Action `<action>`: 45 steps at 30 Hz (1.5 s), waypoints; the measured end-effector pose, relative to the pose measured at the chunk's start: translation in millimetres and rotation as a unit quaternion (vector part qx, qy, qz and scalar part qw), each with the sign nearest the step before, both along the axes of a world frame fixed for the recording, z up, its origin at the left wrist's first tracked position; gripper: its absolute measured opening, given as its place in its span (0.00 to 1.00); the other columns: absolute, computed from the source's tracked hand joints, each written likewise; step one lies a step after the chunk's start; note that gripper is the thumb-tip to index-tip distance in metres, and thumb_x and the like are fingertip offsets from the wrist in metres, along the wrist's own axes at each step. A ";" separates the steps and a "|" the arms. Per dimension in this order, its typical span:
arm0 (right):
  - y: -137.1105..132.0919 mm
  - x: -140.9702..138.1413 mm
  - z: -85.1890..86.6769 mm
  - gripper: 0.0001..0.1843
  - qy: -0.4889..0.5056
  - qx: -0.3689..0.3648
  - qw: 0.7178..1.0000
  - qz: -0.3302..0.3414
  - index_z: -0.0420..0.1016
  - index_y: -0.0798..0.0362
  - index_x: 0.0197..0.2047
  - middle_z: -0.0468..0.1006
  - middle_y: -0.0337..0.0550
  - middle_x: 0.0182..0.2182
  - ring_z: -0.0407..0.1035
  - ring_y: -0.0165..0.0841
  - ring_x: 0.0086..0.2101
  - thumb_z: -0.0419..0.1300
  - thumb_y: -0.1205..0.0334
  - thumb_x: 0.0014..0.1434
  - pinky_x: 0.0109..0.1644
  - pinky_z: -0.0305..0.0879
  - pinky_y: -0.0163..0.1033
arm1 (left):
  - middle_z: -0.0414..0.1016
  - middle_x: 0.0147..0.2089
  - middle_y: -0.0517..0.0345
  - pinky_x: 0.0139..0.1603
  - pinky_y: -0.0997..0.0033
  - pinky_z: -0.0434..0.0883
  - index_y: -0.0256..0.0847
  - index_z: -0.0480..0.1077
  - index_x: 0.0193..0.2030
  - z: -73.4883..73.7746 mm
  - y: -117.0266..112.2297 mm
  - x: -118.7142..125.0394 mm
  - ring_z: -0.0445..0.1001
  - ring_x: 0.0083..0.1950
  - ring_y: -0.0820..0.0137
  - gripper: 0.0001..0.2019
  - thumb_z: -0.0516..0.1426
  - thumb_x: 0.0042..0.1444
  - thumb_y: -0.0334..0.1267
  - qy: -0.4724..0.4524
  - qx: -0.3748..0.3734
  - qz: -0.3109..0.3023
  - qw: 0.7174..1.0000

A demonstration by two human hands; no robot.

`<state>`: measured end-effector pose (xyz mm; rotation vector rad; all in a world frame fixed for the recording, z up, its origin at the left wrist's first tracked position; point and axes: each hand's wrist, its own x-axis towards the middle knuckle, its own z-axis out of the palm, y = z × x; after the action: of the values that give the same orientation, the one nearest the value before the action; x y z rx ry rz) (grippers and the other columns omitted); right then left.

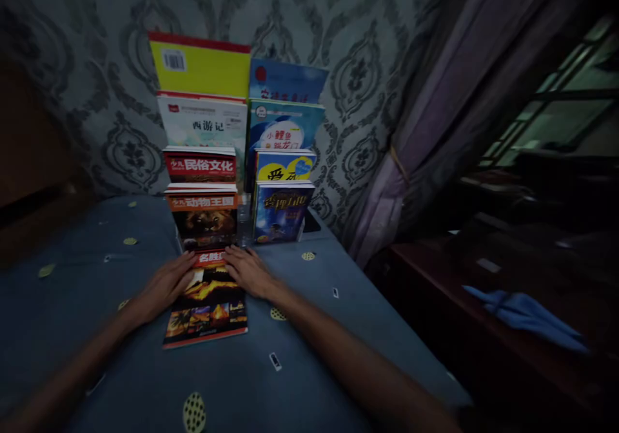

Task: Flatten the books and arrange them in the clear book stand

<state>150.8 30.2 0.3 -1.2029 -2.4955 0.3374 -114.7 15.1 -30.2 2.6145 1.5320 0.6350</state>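
Note:
A book [207, 291] with a dark and orange cover lies on the table, its top end near the stacked books. My left hand [171, 278] rests at its upper left edge, fingers stretched forward and touching the cover. Over its upper right corner lies my right hand [249, 272], fingers extended and slightly apart. Parts of the book's title are hidden under the fingers. Just beyond stands a lion-cover book [206, 220], in front of a red-titled book [200, 165]. To its right is a dark blue book [280, 214].
A tiered rack holds more books, among them a yellow one [203, 69] and a light blue one [285, 124]. Patterned wallpaper [360, 72] is behind. A tied curtain [387, 188] hangs right. Beyond the table edge lies a blue cloth [527, 317]; a brown box [29, 143] stands left.

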 end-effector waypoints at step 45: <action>8.1 6.5 -10.1 0.21 0.072 0.033 0.997 -0.001 0.72 0.59 0.60 0.71 0.57 0.61 0.63 0.41 0.63 0.53 0.60 0.67 0.68 0.55 0.51 | 0.66 0.67 0.42 0.68 0.50 0.61 0.35 0.65 0.64 25.2 -12.6 27.5 0.65 0.68 0.56 0.25 0.44 0.67 0.46 -0.007 -0.036 0.056 0.998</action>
<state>157.3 38.3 -9.8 -1.1144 -2.3629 0.3256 -87.2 2.5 -5.0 2.4828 1.6732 0.5914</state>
